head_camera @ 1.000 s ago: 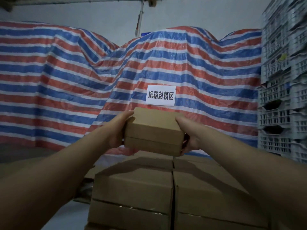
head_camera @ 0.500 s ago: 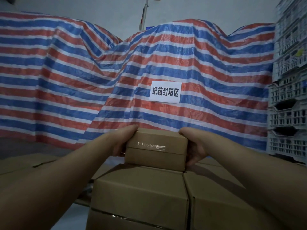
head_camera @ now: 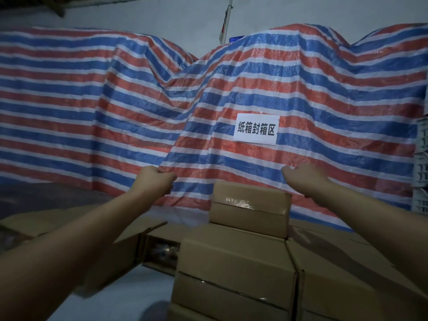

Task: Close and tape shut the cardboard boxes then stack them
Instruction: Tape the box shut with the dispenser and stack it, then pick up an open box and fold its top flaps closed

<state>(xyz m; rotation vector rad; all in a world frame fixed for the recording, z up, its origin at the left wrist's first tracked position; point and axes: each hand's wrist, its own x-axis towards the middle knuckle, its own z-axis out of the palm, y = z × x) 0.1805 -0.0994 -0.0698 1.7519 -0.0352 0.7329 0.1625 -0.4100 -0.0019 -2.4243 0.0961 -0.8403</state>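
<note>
Both hands (head_camera: pixel 154 181) (head_camera: pixel 305 181) hold nothing — taped box (head_camera: pixel 250 210) lies seemingly crosswise, long axis left-right.

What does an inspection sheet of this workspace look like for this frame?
Surface: pale floor or sheet shows beside the stack.
Job's things: small taped box sits on top of the stacked boxes, apart from both hands.
Clutter: open box with raised flaps at left.
Grippers: left hand loosely curled, holds nothing; right hand open, holds nothing.
Cables: nothing seen.
Surroundings: striped tarp with a white sign; pale crates at far right.
</note>
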